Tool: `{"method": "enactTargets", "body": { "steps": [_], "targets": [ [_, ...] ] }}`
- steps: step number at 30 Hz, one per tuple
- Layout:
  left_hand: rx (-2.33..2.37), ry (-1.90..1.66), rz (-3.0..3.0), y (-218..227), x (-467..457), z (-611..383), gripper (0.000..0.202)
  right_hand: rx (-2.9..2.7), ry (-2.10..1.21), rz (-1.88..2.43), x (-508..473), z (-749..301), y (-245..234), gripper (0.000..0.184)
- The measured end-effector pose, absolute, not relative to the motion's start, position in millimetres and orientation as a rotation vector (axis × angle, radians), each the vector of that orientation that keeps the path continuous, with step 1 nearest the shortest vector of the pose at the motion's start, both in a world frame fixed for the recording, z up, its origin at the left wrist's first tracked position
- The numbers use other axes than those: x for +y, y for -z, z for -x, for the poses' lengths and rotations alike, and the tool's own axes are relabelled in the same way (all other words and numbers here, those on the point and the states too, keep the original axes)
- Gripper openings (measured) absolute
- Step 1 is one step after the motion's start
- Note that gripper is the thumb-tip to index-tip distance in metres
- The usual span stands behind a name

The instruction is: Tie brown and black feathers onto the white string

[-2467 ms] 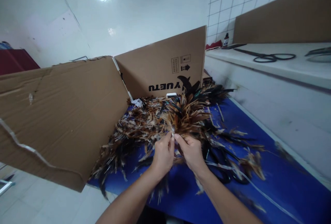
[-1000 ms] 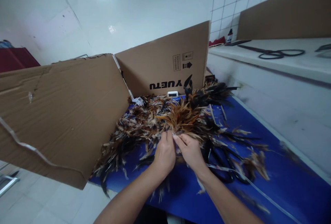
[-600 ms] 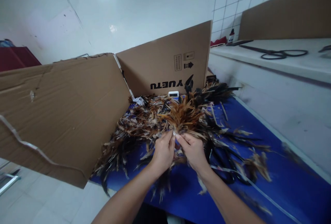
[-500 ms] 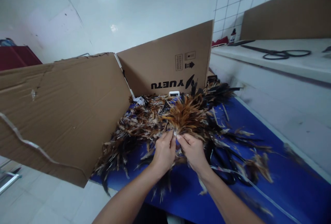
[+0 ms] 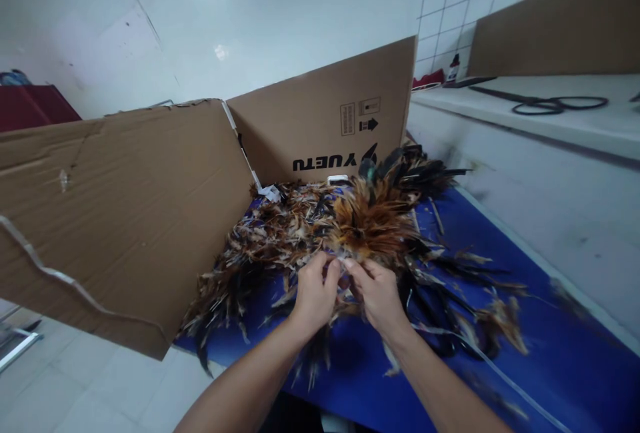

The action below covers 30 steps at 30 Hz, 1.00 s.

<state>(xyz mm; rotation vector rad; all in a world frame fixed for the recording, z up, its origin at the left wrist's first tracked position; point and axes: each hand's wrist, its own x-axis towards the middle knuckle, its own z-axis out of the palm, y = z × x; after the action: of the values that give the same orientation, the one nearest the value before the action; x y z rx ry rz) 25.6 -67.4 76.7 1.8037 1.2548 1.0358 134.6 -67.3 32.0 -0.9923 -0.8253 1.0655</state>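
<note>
A bundle of brown and black feathers (image 5: 369, 220) fans out away from me over the blue work surface (image 5: 385, 393). My left hand (image 5: 316, 292) and my right hand (image 5: 379, 292) meet at its near end, where the pale quills gather. Fingers of both hands are pinched there, thumbs close together. Exactly what lies between the fingertips is partly hidden and blurred. Loose feathers (image 5: 273, 233) are heaped to the left and behind my left hand. Beside my right wrist lie black loops (image 5: 437, 326) under feathers, and a pale, thin strip (image 5: 505, 373) runs off toward the lower right.
Cardboard panels, one at the left (image 5: 125, 220) and one at the back (image 5: 320, 113), wall in the surface. On the white ledge (image 5: 550, 133) at the right lie large black scissors (image 5: 545, 104) and a small dark bottle (image 5: 453, 68). More feathers (image 5: 500, 320) lie at the right.
The feather bundle has tipped a little to the right, and a dark greenish feather now shows at its top. My fingertips have shifted slightly at the quill end.
</note>
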Motion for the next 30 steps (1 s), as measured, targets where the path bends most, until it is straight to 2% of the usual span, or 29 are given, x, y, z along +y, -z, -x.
{"method": "enactTargets", "body": {
  "steps": [5,10,16,21,25,30],
  "targets": [
    [1.041,-0.723,-1.225,-90,-55,-22,0.027,-0.850,-1.116,0.958,-66,-136,-31,0.039],
    [0.958,-0.493,-1.217,-98,-49,-13,0.037,-1.036,-1.054,0.973,-66,-140,-29,0.036],
    [1.059,-0.611,-1.467,-87,-50,-8,0.044,-1.134,-0.935,1.066,-63,-143,-28,0.040],
    [1.104,-0.652,-1.556,-81,-51,-12,0.041,-1.236,-0.826,1.172,-61,-148,-27,0.041],
    [1.280,-0.685,-1.853,-79,-52,-16,0.042,-1.311,-0.718,1.224,-61,-150,-29,0.040],
    [1.513,-0.774,-2.155,-66,-54,-26,0.031,-1.320,-0.581,1.373,-67,-144,-32,0.037]
  ]
}}
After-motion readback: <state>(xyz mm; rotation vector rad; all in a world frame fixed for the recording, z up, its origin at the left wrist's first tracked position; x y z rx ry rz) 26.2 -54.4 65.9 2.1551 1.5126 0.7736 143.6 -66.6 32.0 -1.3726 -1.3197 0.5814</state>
